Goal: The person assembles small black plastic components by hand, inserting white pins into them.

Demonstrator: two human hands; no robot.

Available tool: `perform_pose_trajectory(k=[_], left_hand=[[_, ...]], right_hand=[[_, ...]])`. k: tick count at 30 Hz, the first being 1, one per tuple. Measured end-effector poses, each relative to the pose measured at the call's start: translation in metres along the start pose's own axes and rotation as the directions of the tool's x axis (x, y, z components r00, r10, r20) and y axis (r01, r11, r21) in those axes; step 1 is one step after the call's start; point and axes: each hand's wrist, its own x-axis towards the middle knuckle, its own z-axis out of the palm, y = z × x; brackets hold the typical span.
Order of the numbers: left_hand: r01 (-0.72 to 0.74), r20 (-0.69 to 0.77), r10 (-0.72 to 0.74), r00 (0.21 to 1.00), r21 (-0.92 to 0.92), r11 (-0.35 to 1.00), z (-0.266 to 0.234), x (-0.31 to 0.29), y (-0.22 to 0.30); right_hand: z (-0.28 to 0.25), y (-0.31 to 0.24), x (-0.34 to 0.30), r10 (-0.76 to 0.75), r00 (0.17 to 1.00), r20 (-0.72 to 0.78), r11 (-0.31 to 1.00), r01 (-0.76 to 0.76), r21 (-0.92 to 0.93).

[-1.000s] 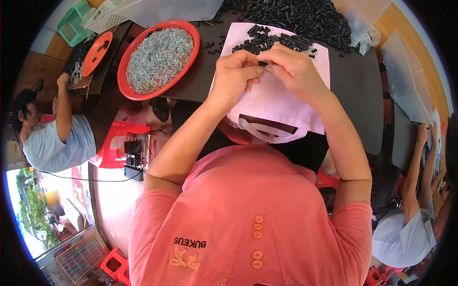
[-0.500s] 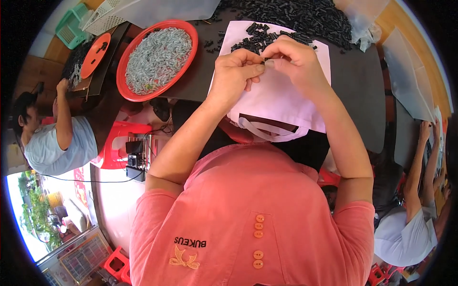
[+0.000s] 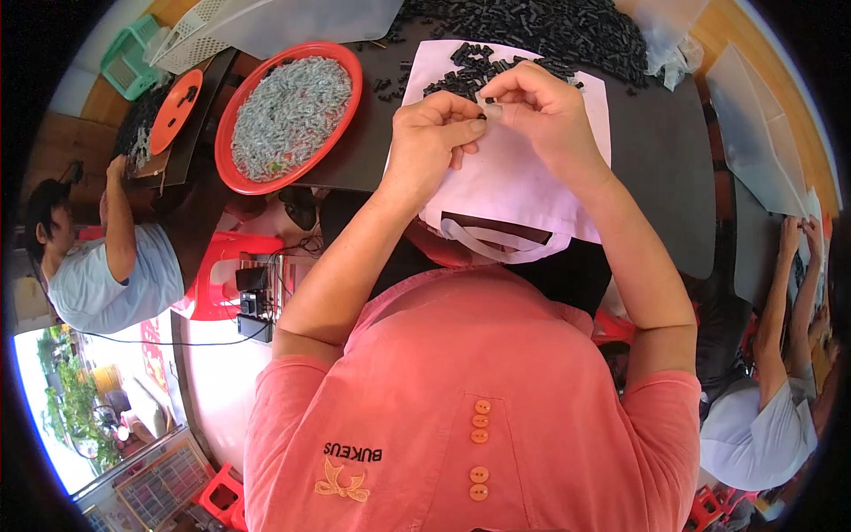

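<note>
Over a pale pink-white cloth (image 3: 523, 191), my two hands are close together with fingertips nearly meeting. My left hand (image 3: 432, 142) pinches a small black piece (image 3: 482, 116) between thumb and forefinger. Thumb and forefinger of my right hand (image 3: 545, 111) are closed on another tiny piece (image 3: 489, 101), dark with a paler end; its exact kind is too small to tell. Just beyond my fingers, several loose black plastic pieces (image 3: 470, 64), short and tube-like, lie on the cloth's far part.
A red basin (image 3: 223, 146) full of small clear pieces (image 3: 292, 115) stands on the dark table (image 3: 660, 177) at left. A large heap of black pieces (image 3: 550, 31) lies at the back. One person (image 3: 120, 275) sits at left, another (image 3: 762, 434) at right.
The tips of my two hands have parted slightly, and a small gap with two separate small pieces now shows between them. The whole view has shifted a little.
</note>
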Motion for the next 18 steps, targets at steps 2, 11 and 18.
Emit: perform_pose_trajectory(k=[2,11,18], left_hand=[[0.003,0.001,-0.003,1.0,0.002,1.0,0.0004,-0.0006,0.0011],[0.014,-0.006,-0.014,1.0,-0.032,0.999,0.0009,-0.0023,0.0041],[0.008,-0.01,-0.008,1.0,-0.055,0.998,-0.001,-0.0023,0.0012]], right_hand=[[0.0004,0.0008,-0.001,0.21,0.977,0.036,0.951,-0.213,0.224],[0.0052,0.0047,-0.0032,0.285,0.955,0.081,0.896,-0.296,0.33],[0.006,0.0043,-0.0048,0.293,0.953,0.079,0.903,-0.302,0.306]])
